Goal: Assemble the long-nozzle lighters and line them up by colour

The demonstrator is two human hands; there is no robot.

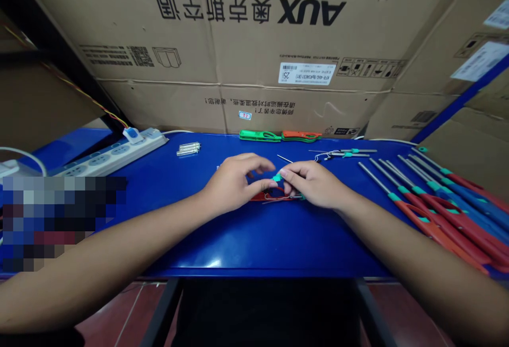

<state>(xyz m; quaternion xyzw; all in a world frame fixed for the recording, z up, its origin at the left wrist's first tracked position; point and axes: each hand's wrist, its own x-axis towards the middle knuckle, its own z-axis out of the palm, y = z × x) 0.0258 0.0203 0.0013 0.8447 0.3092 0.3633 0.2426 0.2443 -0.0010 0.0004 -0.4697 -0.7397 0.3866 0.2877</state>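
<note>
A small green plastic piece [277, 178] sits between my two hands above the table. My right hand [314, 182] pinches it between thumb and fingertips. My left hand [237, 181] is close on the other side, its thumb tip at the piece and its forefinger curved above with a gap; its other fingers are partly hidden. Under both hands lies a red lighter casing [260, 196] with thin wires across it, mostly covered by my fingers. A thin metal rod [284, 159] pokes out behind my right hand.
Several finished-looking long lighters [433, 214] lie at right. Metal tubes with green collars and wires [350, 153] rest behind my right hand. Green casings [259, 136] and an orange casing [301, 135] line the cardboard [238, 39]. Clear cylinders [188, 149] and a power strip [115, 156] are left.
</note>
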